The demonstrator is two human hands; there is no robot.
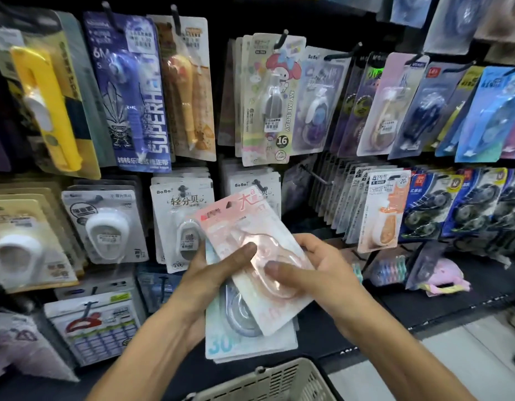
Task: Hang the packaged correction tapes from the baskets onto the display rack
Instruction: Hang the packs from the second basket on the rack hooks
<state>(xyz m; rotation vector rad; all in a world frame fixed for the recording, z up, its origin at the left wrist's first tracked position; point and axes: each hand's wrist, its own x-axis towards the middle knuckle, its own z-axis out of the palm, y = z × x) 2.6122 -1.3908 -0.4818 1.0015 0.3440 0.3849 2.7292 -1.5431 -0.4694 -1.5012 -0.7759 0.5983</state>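
The top pack (250,250) is pale pink, the pack under it (244,340) is light blue and white. The basket (267,383) is beige. The rack (308,21) is black.

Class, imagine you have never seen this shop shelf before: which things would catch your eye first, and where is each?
In the centre, the left hand and right hand together hold a pink packaged correction tape on top of a stack of packs. Behind them the display rack is crowded with hanging packs, a bright yellow one at upper left. A beige basket sits at the bottom edge.
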